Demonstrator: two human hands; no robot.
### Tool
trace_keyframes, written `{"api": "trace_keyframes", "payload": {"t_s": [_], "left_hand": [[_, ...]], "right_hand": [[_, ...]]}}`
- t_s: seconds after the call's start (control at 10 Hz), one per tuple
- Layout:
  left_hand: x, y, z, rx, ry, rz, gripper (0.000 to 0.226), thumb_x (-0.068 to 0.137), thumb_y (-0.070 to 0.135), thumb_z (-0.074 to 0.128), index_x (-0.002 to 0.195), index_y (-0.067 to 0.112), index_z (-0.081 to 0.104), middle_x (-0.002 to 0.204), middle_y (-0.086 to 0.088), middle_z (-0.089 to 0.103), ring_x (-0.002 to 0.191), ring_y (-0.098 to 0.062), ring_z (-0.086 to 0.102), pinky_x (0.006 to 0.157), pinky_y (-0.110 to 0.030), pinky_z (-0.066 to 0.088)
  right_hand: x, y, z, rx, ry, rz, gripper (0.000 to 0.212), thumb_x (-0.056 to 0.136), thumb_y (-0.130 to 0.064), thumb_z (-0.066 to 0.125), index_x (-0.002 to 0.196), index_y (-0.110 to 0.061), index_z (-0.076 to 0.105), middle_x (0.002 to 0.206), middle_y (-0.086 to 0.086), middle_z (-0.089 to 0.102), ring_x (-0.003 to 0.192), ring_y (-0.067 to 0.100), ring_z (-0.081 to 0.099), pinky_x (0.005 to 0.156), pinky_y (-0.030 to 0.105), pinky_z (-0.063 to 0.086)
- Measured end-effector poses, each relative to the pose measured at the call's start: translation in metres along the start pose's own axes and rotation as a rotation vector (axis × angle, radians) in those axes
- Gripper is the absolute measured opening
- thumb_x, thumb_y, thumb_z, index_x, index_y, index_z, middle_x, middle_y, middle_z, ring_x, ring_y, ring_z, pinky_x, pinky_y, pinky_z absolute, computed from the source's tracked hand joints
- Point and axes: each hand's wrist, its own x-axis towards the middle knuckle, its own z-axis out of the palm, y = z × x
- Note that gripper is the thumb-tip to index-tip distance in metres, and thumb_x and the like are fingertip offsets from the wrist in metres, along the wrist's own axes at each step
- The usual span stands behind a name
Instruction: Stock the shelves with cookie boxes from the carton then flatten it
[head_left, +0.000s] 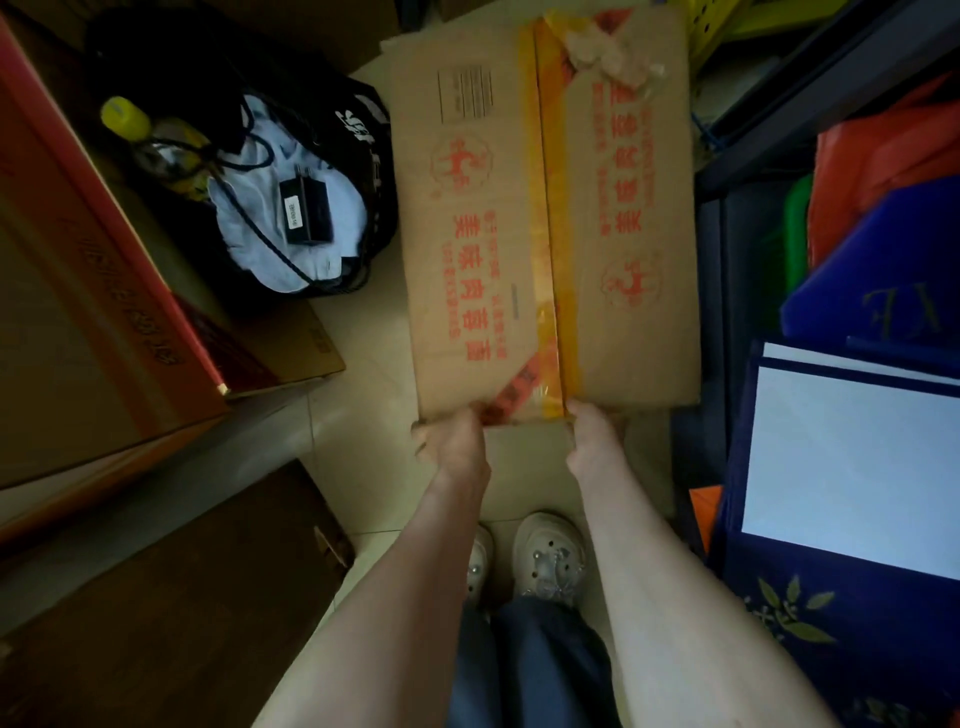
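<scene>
Carton (467, 218), flattened, held by its near edge over the floor (358, 415).
It stretches toward 12 o'clock from both hands: the left hand (451, 441) curls round the edge, and the right hand (596, 441), at its 3 o'clock, pinches it beside the yellow tape (545, 208).

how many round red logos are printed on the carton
2. One logo on the left panel of the carton, toward its far end; the other on the right panel, nearer the person. The underside is hidden, so more may exist.
</scene>
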Motion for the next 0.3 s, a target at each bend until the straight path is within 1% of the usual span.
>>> {"api": "trace_keyframes", "payload": {"t_s": [0.1, 0.2, 0.3], "left_hand": [[-0.024, 0.029, 0.006, 0.138, -0.134, 0.099, 0.064, 0.059, 0.028, 0.076, 0.118, 0.009, 0.059, 0.115, -0.011, 0.062, 0.102, -0.031, 0.060, 0.073, -0.025, 0.051], [-0.067, 0.055, 0.007, 0.341, -0.200, 0.230, 0.033, 0.084, 0.025, 0.060, 0.112, 0.006, 0.061, 0.115, -0.019, 0.062, 0.106, -0.037, 0.058, 0.089, -0.041, 0.053], [-0.126, 0.078, -0.007, 0.456, -0.207, 0.322, 0.030, 0.093, 0.021, 0.046, 0.115, 0.006, 0.061, 0.117, -0.018, 0.064, 0.107, -0.035, 0.060, 0.086, -0.037, 0.050]], "right_hand": [[-0.054, -0.042, 0.018, -0.040, -0.026, -0.092, 0.065, 0.088, -0.030, 0.065, 0.141, -0.012, 0.032, 0.141, 0.010, 0.043, 0.129, 0.030, 0.043, 0.108, 0.041, 0.035], [-0.090, -0.062, 0.024, -0.088, 0.060, -0.144, 0.052, 0.095, -0.031, 0.055, 0.136, -0.006, 0.036, 0.138, 0.014, 0.046, 0.125, 0.032, 0.046, 0.102, 0.039, 0.039], [-0.149, -0.082, 0.022, -0.230, 0.086, -0.290, 0.034, 0.095, -0.022, 0.053, 0.123, -0.003, 0.049, 0.125, 0.014, 0.057, 0.114, 0.033, 0.055, 0.092, 0.038, 0.045]]}}
